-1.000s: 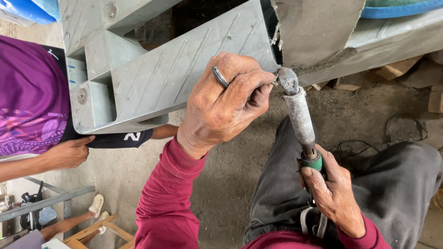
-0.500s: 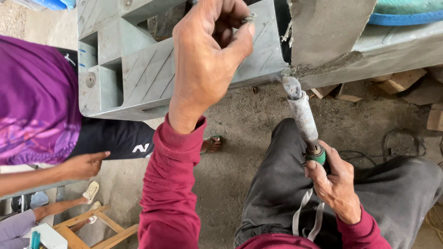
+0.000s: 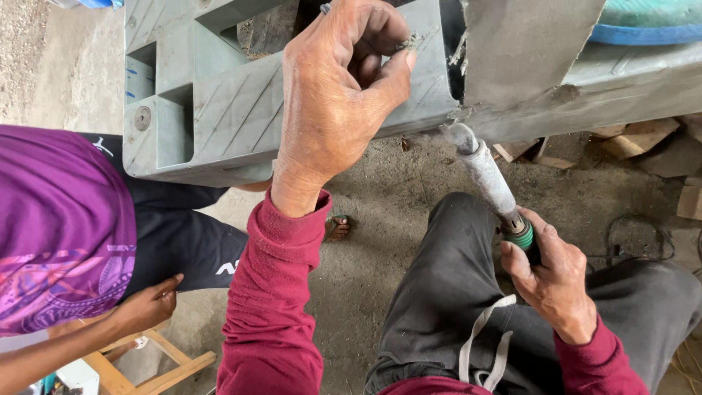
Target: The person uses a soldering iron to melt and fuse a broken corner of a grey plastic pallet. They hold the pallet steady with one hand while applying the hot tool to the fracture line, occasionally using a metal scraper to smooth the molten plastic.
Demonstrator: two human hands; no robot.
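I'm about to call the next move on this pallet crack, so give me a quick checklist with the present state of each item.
1. Tool gripped by right hand at the green collar: ok.
2. Tool tip at the crack in the pallet: ok, touching or nearly so.
3. Left hand pinching a small scrap against the pallet, apart from the tip: ok.
4. Tool hot: cannot tell.
5. Other person's hand away from the tool: ok.
6. Cable loose on the ground by the leg: not ok.
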